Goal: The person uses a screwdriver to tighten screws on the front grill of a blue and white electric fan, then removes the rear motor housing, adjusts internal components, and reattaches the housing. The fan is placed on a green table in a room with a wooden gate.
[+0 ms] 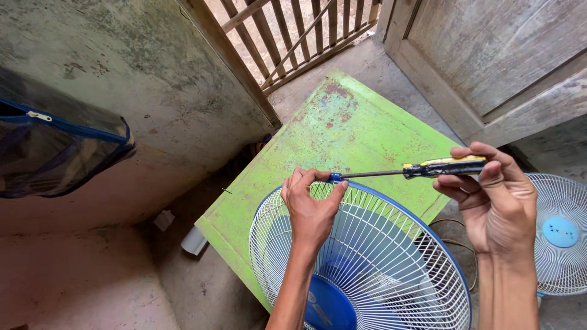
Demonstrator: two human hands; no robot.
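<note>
The green metal table (342, 140), rust-spotted and standing on bare concrete by a slatted wooden gate (293, 30), carries the whole job. On its near end lies the fan guard (379, 256), a round white wire cage with a blue rim, and blue blades (327, 302) show through the wires. A second white grille (559, 235) with a pale blue centre cap sits off to the right, well apart from the work.

The left hand (310, 211) is up at the far rim of the guard, fingertips pinched tight around a small blue clip just where the tool tip meets it. The right hand (498, 201) is curled around the yellow-and-black handle of the screwdriver (428, 168), shaft held level and pointing left across the rim. It looks to me like the rim fastener is being worked right now. By my reckoning, what it calls for is a steady tip, kept seated in the screw, while the left hand keeps the clip from slipping.

As for containers, only one: a clear plastic bag with a blue zip (55, 146) hangs at the left wall, and I cannot make out what is in it.
</note>
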